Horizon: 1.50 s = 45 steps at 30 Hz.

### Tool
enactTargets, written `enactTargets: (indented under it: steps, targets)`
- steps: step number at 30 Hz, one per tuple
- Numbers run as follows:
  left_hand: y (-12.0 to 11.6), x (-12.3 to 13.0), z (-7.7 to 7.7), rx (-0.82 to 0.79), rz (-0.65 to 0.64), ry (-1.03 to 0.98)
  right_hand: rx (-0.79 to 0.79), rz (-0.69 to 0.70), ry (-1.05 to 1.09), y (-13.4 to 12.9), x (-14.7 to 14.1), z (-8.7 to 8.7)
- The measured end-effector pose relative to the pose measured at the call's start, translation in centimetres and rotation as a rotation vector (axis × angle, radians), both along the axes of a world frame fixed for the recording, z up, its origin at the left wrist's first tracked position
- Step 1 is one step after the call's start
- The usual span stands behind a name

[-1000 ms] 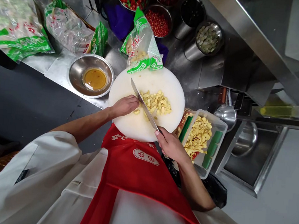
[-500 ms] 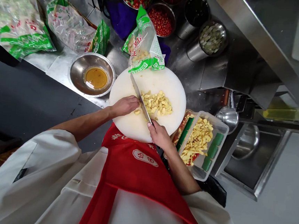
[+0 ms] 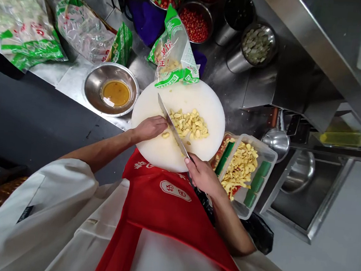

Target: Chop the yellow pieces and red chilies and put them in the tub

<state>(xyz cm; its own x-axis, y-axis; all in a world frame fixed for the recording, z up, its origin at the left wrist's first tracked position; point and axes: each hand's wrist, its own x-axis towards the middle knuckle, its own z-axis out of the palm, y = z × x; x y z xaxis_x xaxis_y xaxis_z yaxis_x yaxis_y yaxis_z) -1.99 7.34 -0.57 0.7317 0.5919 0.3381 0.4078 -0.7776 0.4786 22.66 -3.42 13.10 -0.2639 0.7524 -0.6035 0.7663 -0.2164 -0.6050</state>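
Note:
My right hand (image 3: 202, 174) grips a kitchen knife (image 3: 175, 131) by its dark handle. The long blade slants up and left across a round white cutting board (image 3: 145, 103). My left hand (image 3: 151, 127) lies on the board just left of the blade, its fingers curled together; whatever they press on is hidden. A loose pale yellow slice (image 3: 165, 134) lies below those fingertips. Right of the blade spreads a heap of pale yellow slices (image 3: 194, 124) that look like ginger.
A clear plastic container (image 3: 271, 160) with similar slices stands right of the board. A steel bowl (image 3: 90, 98) of brown liquid sits at the left. An opened green-and-white bag (image 3: 175, 55) touches the board's far edge. Beyond are metal pots, including chopped red chillies (image 3: 194, 25).
My right hand has drawn the knife down and to the right, toward my body. My left hand stays nearly in place beside the blade.

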Motion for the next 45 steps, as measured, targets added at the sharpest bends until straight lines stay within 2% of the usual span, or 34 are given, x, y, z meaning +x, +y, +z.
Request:
enactTargets:
  steps: [5, 7, 9, 15, 19, 21, 27, 29, 34, 36, 42, 45]
  targets:
    - [-0.1, 0.1, 0.0, 0.003, 0.006, -0.001, 0.08, -0.006, -0.018, 1.0, -1.4, -2.0]
    - [-0.1, 0.1, 0.1, 0.015, 0.022, 0.004, 0.075, -0.023, 0.004, 1.5, -1.6, -2.2]
    - [-0.2, 0.1, 0.1, 0.032, 0.035, 0.012, 0.029, -0.032, 0.03, 1.4, -1.1, -1.4]
    - [-0.4, 0.1, 0.0, 0.004, 0.033, 0.008, -0.072, -0.022, 0.03, -0.3, 1.1, 2.7]
    - [-0.5, 0.1, 0.0, -0.029, 0.043, 0.017, -0.1, -0.001, 0.023, -0.7, 1.7, 3.6]
    - [-0.5, 0.1, 0.1, -0.029, 0.042, 0.023, -0.105, -0.001, 0.017, -0.6, 1.4, 2.7]
    - [-0.5, -0.1, 0.1, -0.004, 0.022, 0.032, 0.018, -0.038, 0.056, 0.9, -0.8, -2.6]
    - [-0.5, -0.2, 0.0, 0.017, 0.03, 0.039, 0.002, -0.059, 0.085, 1.1, -0.7, -2.7]
    - [-0.7, -0.1, 0.0, 0.007, 0.04, 0.055, -0.089, -0.043, 0.084, 0.1, 1.7, 0.4]
    - [-0.6, -0.1, 0.0, -0.002, 0.038, 0.056, -0.109, -0.034, 0.079, 0.0, 1.8, 0.7]
    - [-0.6, -0.1, -0.2, -0.003, 0.049, 0.035, -0.04, -0.063, 0.109, 2.0, -0.5, -3.0]
    - [-0.7, -0.2, -0.3, -0.01, 0.062, 0.031, -0.04, -0.076, 0.143, 2.3, -0.3, -3.3]
